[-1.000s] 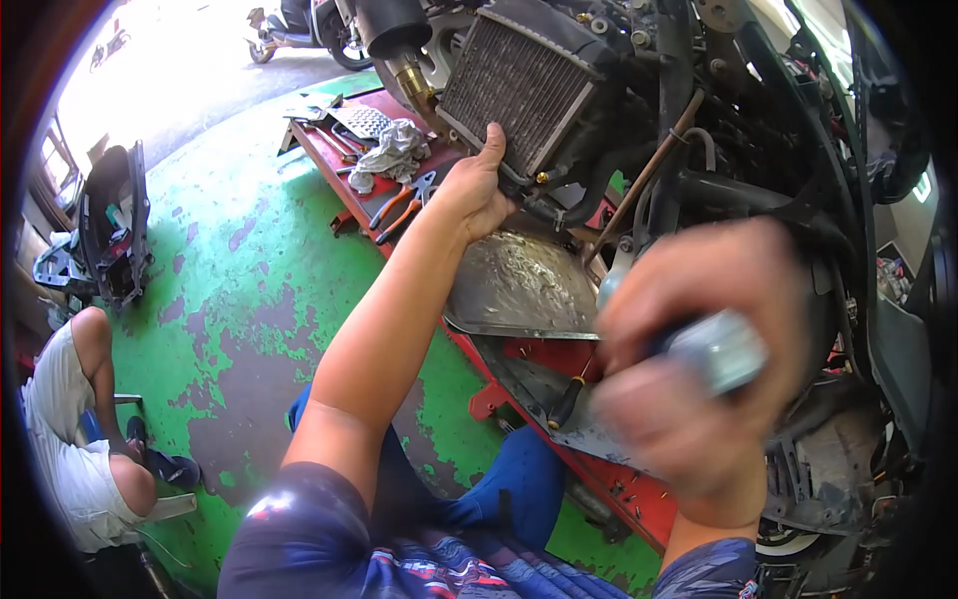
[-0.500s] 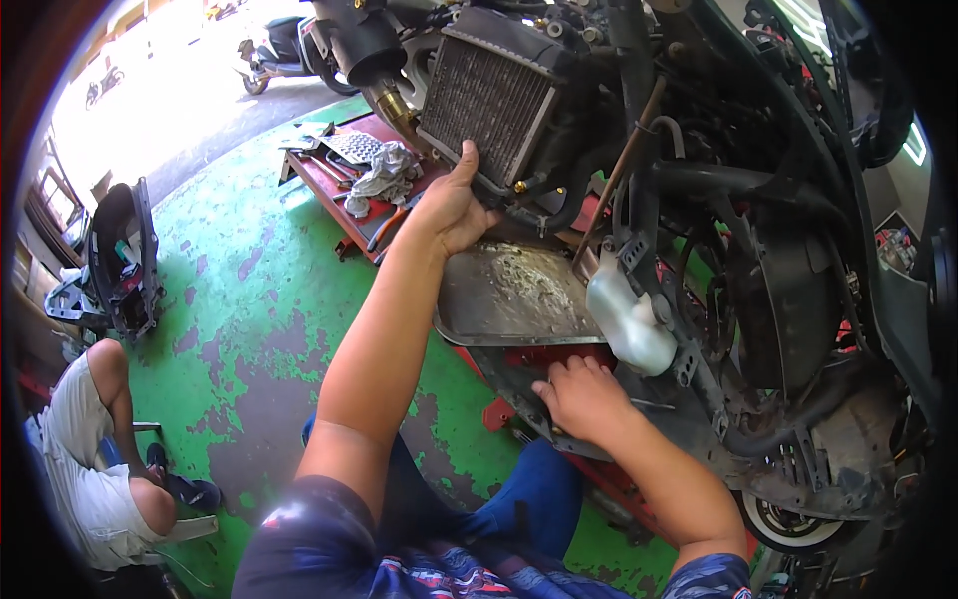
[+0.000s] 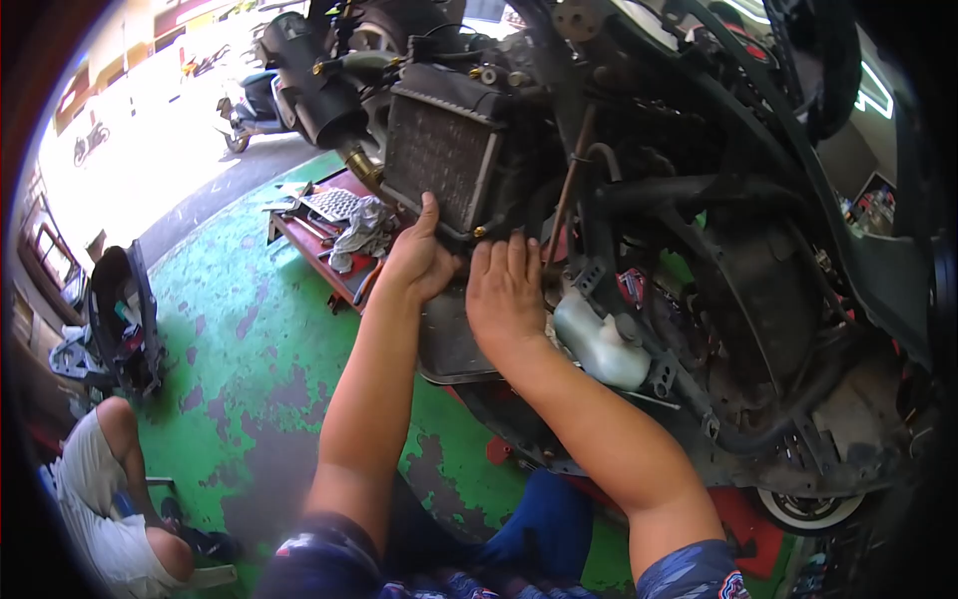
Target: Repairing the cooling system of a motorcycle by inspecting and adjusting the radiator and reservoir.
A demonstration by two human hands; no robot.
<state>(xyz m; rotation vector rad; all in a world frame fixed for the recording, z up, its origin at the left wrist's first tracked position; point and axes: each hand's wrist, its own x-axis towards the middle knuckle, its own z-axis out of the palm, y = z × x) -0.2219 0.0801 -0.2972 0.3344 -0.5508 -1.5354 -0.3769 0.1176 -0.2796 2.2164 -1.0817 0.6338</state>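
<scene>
My left hand (image 3: 419, 262) grips the lower edge of a finned radiator (image 3: 439, 150), thumb up against its front and the other fingers hidden beneath. Right beside it is my right hand (image 3: 507, 299), back upward, fingers stretched out and reaching toward the dark hose area below the radiator's lower right corner. What its fingertips touch is hidden. Under both hands lies a dirty metal tray (image 3: 454, 344). A translucent white plastic bottle (image 3: 599, 339) hangs on the motorcycle frame just right of my right hand.
A red bench (image 3: 314, 250) carries tools and a crumpled rag (image 3: 364, 232). The stripped motorcycle frame (image 3: 689, 195) fills the right side. At left are a dark plastic body panel (image 3: 125, 309) and a seated person (image 3: 115, 499). Worn green paint covers the floor (image 3: 230, 339).
My right hand has moved up and left, from beside the tray's lower edge to the radiator's lower corner. My left hand stays at the radiator. The whole view has shifted slightly.
</scene>
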